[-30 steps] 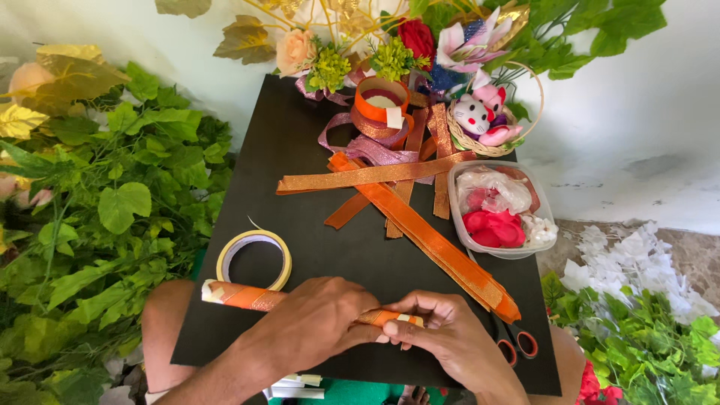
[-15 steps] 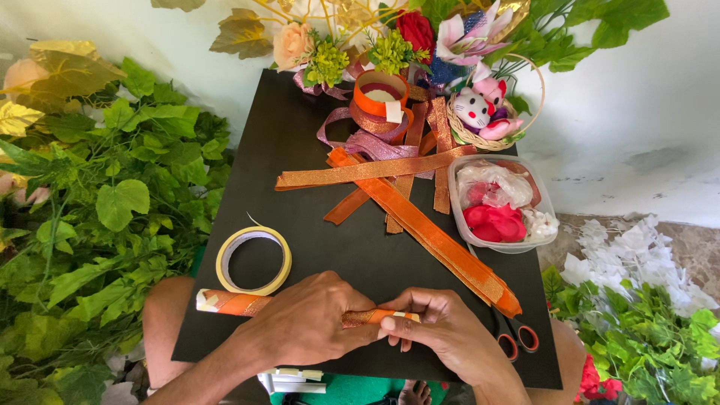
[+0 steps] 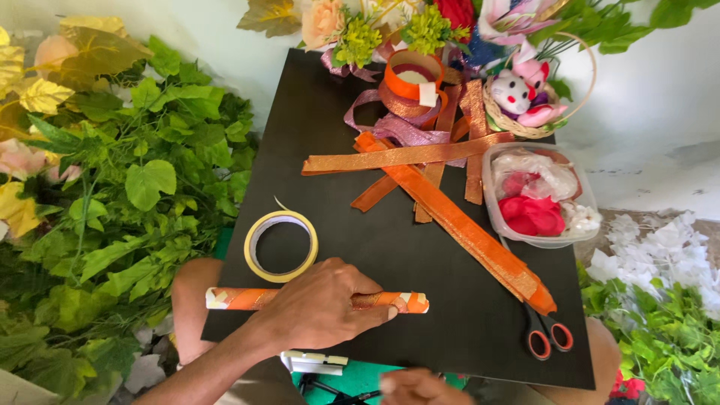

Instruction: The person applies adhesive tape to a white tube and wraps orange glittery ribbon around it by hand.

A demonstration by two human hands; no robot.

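On the near edge of the black tabletop [image 3: 225, 150], a slim orange-wrapped roll [image 3: 251, 298] lies lengthwise, parallel to the person's body, just below a ring of pale yellow tape [image 3: 280, 246]. The left hand [image 3: 322, 307] lies over its middle, fingers curled down across it and pinning it to the board, so that grip is closed on the roll; both ends stick out past the hand, each finished with small pale patches. The right hand [image 3: 420, 388] sits low at the frame's bottom edge, apart from the roll, and whether its fingers are together or apart cannot be told, since only a blurred part shows. The roll looks light and fairly stiff, probably paper or card under glossy ribbon, so it would likely slide or spin under loose fingers and crush if squeezed hard; the middle, where the hand rests, seems the steadiest place to hold it. Further back lie loose orange ribbon strips [image 3: 450, 217], red-handled scissors [image 3: 544, 334] and a clear tub of petals [image 3: 540, 195].
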